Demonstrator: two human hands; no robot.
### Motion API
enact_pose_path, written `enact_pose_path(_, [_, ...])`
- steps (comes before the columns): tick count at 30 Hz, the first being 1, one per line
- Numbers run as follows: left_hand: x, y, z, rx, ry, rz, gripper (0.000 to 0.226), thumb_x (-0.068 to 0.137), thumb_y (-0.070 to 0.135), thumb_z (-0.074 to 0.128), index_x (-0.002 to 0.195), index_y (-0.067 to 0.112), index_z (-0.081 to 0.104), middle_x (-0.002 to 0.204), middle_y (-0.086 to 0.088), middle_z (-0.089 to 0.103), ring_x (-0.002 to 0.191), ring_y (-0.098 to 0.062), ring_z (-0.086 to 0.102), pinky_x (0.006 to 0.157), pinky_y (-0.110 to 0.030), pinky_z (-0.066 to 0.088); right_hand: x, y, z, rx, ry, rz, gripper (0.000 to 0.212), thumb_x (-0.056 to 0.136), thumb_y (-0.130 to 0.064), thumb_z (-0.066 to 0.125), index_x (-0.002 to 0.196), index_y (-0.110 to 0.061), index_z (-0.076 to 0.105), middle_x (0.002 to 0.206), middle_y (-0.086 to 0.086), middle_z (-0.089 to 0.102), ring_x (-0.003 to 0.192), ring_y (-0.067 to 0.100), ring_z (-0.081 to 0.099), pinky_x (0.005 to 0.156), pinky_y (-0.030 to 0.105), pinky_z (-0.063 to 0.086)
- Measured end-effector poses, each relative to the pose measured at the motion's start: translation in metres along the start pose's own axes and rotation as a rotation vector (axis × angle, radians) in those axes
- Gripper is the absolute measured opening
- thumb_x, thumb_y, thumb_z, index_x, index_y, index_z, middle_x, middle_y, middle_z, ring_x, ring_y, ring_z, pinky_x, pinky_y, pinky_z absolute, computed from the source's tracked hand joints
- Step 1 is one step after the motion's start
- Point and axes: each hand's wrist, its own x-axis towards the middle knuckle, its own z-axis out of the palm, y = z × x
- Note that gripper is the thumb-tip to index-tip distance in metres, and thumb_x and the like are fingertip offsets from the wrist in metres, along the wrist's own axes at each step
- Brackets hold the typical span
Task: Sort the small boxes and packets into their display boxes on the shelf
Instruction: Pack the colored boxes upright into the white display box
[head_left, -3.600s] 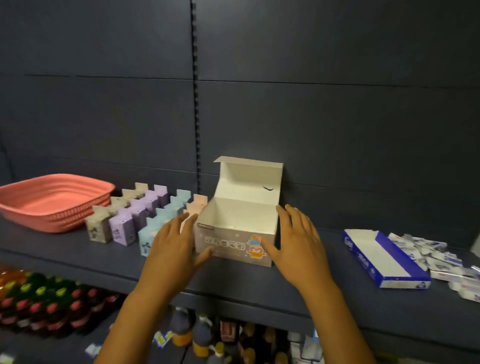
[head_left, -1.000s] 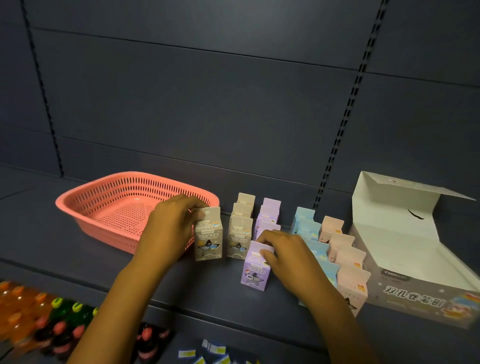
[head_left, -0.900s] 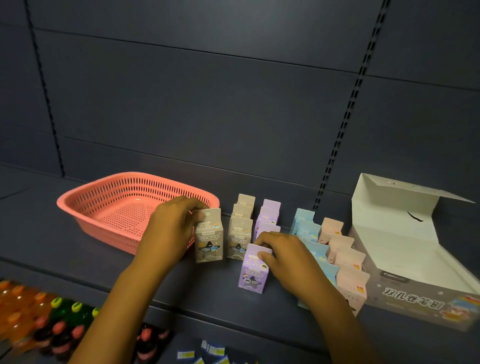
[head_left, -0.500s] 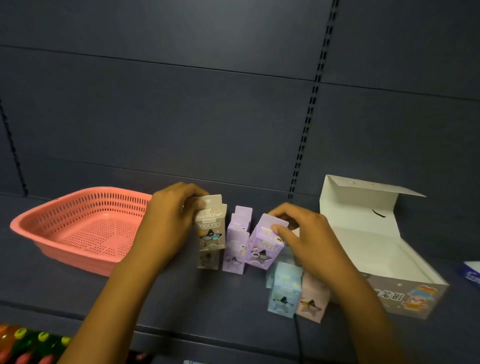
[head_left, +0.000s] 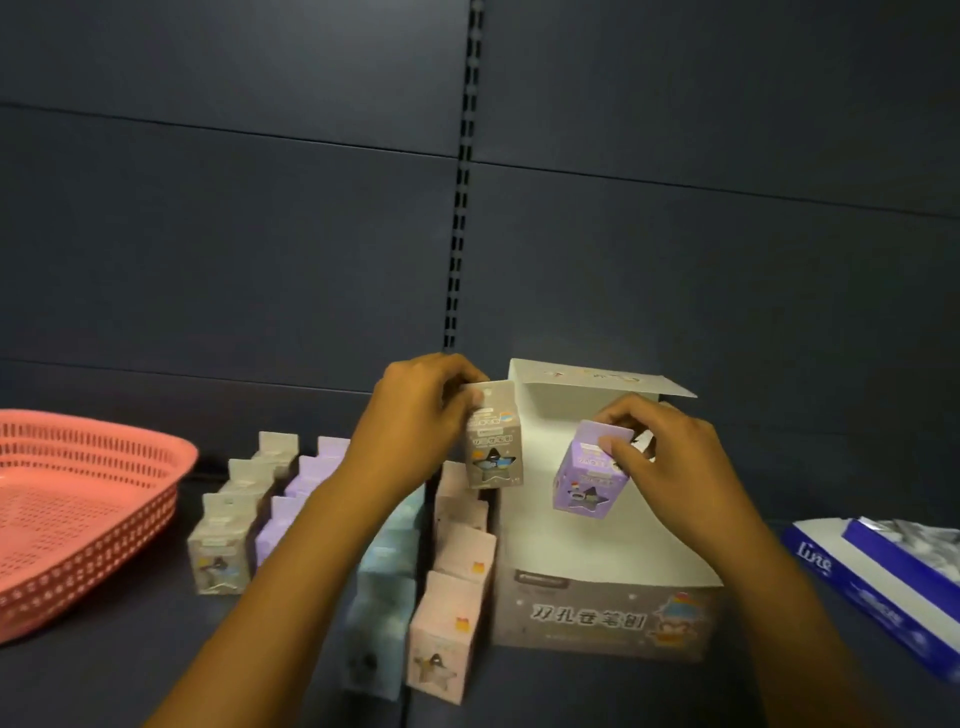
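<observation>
Left grip (head_left: 415, 415) pinches grey box (head_left: 493, 447), right grip (head_left: 670, 467) lilac box (head_left: 589, 478), above display box (head_left: 602, 618); pink boxes (head_left: 447, 629) crowd its left side; basket (head_left: 78, 519) far left.

Two hands hold small boxes above the open display box (head_left: 602, 613).

At far left we see a pink perforated basket (head_left: 78, 525) resting on the dark shelf (head_left: 130, 670). Behind it we see dark back panels (head_left: 234, 234) split by a slotted upright strip (head_left: 460, 208).
</observation>
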Motion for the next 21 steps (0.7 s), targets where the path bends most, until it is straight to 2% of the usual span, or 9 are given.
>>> enact_pose_path(3, [0.011, 0.009, 0.037, 0.023, -0.070, -0.008, 0.010, 0.092, 0.022, 0.062, 0.099, 0.024, 0.069, 0.098, 0.009, 0.069, 0.078, 0.000, 0.058, 0.073, -0.011, 0.048, 0.007, 0.029, -0.002, -0.048, -0.025, 0.004, 0.008, 0.090, -0.024, 0.063, 0.093, -0.030, 0.059, 0.091, -0.014, 0.057, 0.078, -0.001, 0.056, 0.056, 0.005, 0.039])
enact_pose_path(8, [0.020, 0.006, 0.079, 0.109, -0.239, -0.055, 0.012, 0.093, 0.020, 0.062, 0.102, 0.018, 0.069, 0.105, 0.002, 0.069, 0.088, -0.010, 0.062, 0.086, -0.028, 0.055, 0.017, 0.064, 0.002, -0.016, -0.055, -0.007, 0.007, 0.089, -0.024, 0.064, 0.092, -0.030, 0.059, 0.091, -0.012, 0.057, 0.079, 0.000, 0.057, 0.061, 0.008, 0.042])
enact_pose_path(11, [0.024, -0.003, 0.093, 0.187, -0.324, -0.072, 0.011, 0.091, 0.017, 0.063, 0.101, 0.020, 0.069, 0.102, 0.001, 0.070, 0.090, -0.015, 0.065, 0.086, -0.034, 0.056, 0.021, 0.077, 0.011, 0.012, -0.109, -0.001, 0.007, 0.089, -0.024, 0.064, 0.091, -0.030, 0.060, 0.090, -0.011, 0.062, 0.080, 0.005, 0.060, 0.067, 0.014, 0.049])
enact_pose_path(17, [0.025, -0.013, 0.107, 0.357, -0.358, -0.049, 0.014, 0.088, 0.019, 0.065, 0.099, 0.026, 0.070, 0.101, 0.004, 0.070, 0.086, -0.017, 0.064, 0.077, -0.037, 0.057, 0.028, 0.087, 0.029, 0.018, -0.214, -0.023, 0.008, 0.087, -0.024, 0.067, 0.089, -0.029, 0.062, 0.089, -0.009, 0.066, 0.080, 0.008, 0.062, 0.070, 0.025, 0.055])
enact_pose_path(21, [0.024, -0.019, 0.111, 0.451, -0.372, -0.052, 0.017, 0.087, 0.021, 0.067, 0.103, 0.026, 0.071, 0.105, 0.004, 0.067, 0.089, -0.015, 0.062, 0.080, -0.031, 0.056, 0.031, 0.090, 0.039, -0.004, -0.264, -0.024, 0.008, 0.087, -0.026, 0.068, 0.087, -0.029, 0.061, 0.085, -0.010, 0.065, 0.079, 0.010, 0.062, 0.071, 0.032, 0.056])
